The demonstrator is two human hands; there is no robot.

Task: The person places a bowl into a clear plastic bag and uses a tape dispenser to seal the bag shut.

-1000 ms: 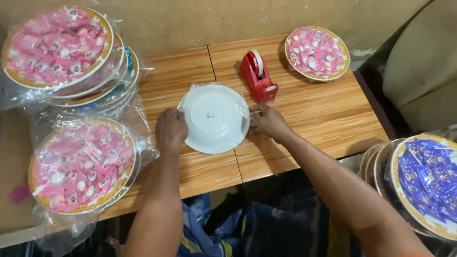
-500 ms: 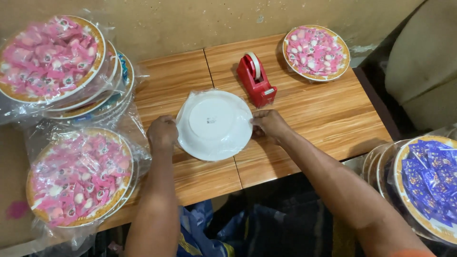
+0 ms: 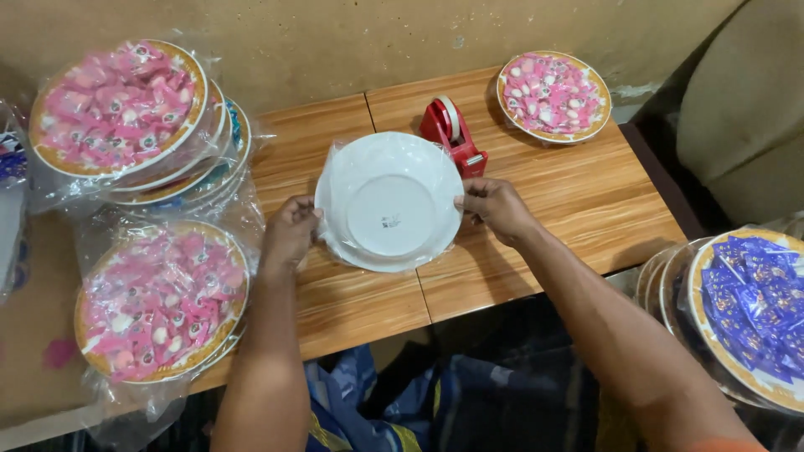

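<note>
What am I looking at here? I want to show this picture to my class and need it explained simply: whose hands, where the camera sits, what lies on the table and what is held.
There is no machine: a person works with two bare hands, and the camera sits on that person's head, looking down. The left hand and the right hand grip opposite edges of a white plate that lies upside down, wrapped in clear film, on a wooden table. Just behind the plate stands a red tape dispenser. Further back is a plate of pink sweets. At the left are wrapped stacks of pink-sweet plates, a nearer one among them. At the right edge, off the table, is a stack with blue sweets.
</note>
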